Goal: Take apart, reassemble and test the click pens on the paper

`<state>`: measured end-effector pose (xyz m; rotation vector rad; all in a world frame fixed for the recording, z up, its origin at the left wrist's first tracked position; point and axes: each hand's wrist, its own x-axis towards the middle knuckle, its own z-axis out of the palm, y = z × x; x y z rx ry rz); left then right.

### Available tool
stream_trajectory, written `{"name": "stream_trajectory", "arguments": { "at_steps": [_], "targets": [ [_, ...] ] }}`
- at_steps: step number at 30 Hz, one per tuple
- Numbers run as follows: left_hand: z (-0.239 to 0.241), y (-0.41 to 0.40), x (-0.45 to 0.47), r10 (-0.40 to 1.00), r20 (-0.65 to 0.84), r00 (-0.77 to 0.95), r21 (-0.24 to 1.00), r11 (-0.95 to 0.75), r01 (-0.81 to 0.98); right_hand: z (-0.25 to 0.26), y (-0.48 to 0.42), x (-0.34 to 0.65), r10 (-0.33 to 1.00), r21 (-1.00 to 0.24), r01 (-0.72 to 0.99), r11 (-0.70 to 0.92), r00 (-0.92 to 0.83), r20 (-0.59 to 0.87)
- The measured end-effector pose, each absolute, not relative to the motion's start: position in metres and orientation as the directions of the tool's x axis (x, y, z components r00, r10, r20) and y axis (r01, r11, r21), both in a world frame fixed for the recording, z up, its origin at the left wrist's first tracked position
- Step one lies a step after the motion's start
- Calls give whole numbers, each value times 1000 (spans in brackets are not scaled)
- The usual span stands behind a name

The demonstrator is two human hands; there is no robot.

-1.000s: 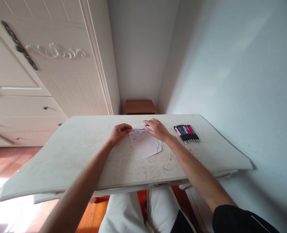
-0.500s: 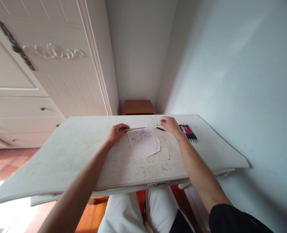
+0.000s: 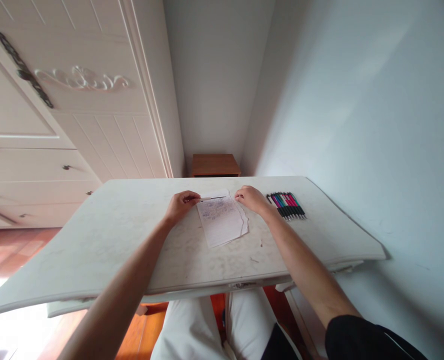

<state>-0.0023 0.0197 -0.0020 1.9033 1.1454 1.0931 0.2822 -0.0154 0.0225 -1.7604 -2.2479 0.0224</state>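
Observation:
My left hand (image 3: 184, 202) is closed at the upper left edge of the scribbled paper (image 3: 222, 220). Its fingers pinch a pale pen barrel (image 3: 206, 199), from which a thin dark refill (image 3: 218, 197) sticks out to the right over the sheet. At the paper's upper right, my right hand (image 3: 250, 197) has thumb and fingers pressed together; anything between them is too small to make out. Just right of that hand lies a row of click pens (image 3: 287, 206) with coloured barrels and black grips, side by side on the table.
The worn white table (image 3: 124, 240) carries small dark specks and a tiny scrap (image 3: 254, 260) near its front edge. A wall (image 3: 375, 150) borders the right side, a white cabinet (image 3: 105, 140) stands at the left, and a brown wooden box (image 3: 215, 164) is behind the table.
My right hand has moved left towards the refill, uncovering more of the pen row. The loose black pen part on the table is now hidden behind it. My left hand stays put.

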Motion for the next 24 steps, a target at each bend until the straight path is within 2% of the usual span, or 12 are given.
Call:
{"name": "stream_trajectory", "arguments": {
  "at_steps": [17,20,24],
  "targets": [
    [-3,20,-3,904,327,276,847,-409,338,9,-9,274,927,-142,950,279,-229,296],
    [-1,19,-3,907,328,266,850,-406,335,10,-9,273,892,-192,923,332,-242,382],
    [0,18,-3,904,331,271,851,-410,328,16,-13,267,861,-337,844,417,-248,444]
  ]
}}
